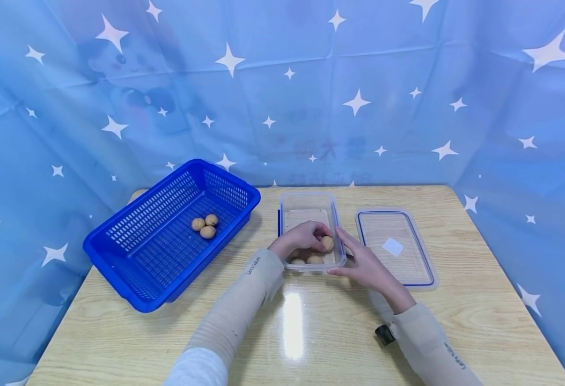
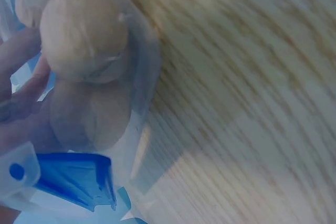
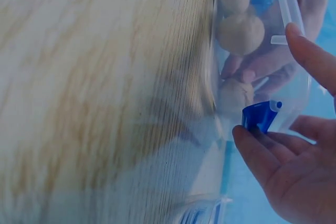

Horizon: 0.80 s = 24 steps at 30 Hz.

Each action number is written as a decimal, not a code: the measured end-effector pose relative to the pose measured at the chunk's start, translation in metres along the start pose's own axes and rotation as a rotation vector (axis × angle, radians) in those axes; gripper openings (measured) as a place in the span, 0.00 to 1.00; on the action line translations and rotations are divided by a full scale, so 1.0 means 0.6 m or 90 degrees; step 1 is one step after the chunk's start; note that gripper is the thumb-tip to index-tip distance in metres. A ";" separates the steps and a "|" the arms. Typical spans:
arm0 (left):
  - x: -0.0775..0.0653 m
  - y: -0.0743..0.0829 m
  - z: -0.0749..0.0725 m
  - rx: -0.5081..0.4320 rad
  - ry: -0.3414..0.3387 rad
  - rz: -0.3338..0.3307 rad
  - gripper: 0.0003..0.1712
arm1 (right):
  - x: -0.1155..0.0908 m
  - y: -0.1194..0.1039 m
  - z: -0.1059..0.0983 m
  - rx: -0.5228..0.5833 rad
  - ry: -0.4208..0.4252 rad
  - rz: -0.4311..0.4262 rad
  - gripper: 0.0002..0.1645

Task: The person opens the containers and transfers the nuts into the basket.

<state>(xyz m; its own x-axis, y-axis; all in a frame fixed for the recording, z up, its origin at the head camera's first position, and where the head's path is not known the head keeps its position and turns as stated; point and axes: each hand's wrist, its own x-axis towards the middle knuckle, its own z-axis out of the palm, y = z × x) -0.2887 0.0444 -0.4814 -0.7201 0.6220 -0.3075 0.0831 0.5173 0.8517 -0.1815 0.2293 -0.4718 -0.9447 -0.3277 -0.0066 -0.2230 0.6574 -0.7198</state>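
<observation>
A clear plastic box (image 1: 306, 197) with blue side latches stands at the middle of the table. Reaching down inside it, my left hand (image 1: 305, 236) holds a walnut (image 1: 328, 244) at its fingertips, near the right wall. Two more walnuts (image 1: 315, 259) lie at the box's near end, partly under that hand. My right hand (image 1: 365, 264) grips the near right corner from outside, thumb at the front and fingers along the side. In the right wrist view its fingertips touch a blue latch (image 3: 258, 117), and the walnuts (image 3: 241, 34) show through the wall.
A blue perforated basket (image 1: 142, 212) stands at the left with three walnuts (image 1: 207, 232) in it. The box's clear lid (image 1: 395, 268), with a blue seal, lies flat to the right. A starred blue curtain (image 1: 287, 118) hangs behind the wooden table (image 1: 330, 338).
</observation>
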 end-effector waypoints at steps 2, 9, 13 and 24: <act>0.001 -0.001 0.001 0.002 0.004 0.001 0.21 | 0.000 0.000 0.000 -0.001 0.001 0.000 0.61; 0.004 -0.003 0.003 0.006 0.012 0.011 0.21 | 0.001 -0.002 -0.001 -0.004 -0.001 0.007 0.61; 0.005 -0.004 0.004 0.015 0.013 0.015 0.21 | 0.000 -0.003 -0.001 -0.002 -0.002 0.010 0.62; 0.002 0.001 0.001 0.032 0.013 0.023 0.20 | -0.001 -0.001 0.001 -0.006 0.004 0.012 0.62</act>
<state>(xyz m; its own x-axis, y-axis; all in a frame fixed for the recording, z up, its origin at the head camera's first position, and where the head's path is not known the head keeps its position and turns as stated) -0.2892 0.0454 -0.4815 -0.7303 0.6284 -0.2679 0.1430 0.5241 0.8396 -0.1805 0.2285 -0.4717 -0.9501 -0.3114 -0.0160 -0.2076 0.6701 -0.7126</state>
